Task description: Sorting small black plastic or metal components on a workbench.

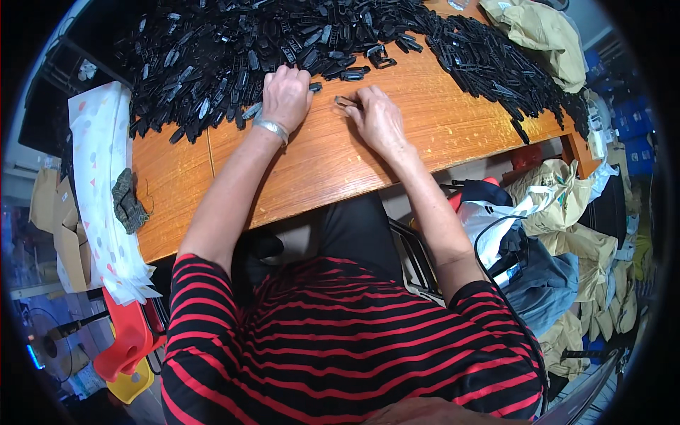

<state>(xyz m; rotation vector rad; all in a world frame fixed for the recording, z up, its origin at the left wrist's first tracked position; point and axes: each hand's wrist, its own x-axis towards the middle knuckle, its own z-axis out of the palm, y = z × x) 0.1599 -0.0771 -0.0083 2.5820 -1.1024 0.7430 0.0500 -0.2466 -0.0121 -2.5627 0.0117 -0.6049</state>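
Observation:
A large heap of small black plastic pieces (212,67) covers the far left and middle of the wooden table (319,163). At the near edge of that heap is my left hand (285,97), its fingers curled down and closed; what they hold, if anything, is hidden under them. One dark piece (315,87) shows right beside its knuckles. To the right, over bare wood, my right hand (377,119) pinches a small thin loop-shaped piece (344,101) between thumb and fingers. A rectangular black frame (382,59) lies beyond it at the heap's edge.
A second heap of slim black pieces (499,71) spreads along the right side, beside a tan paper bag (545,35). White dotted sheeting (103,170) and a dark knitted cloth (129,202) lie at the left edge. Paper bags (556,191) crowd the right; a red stool (126,340) stands lower left.

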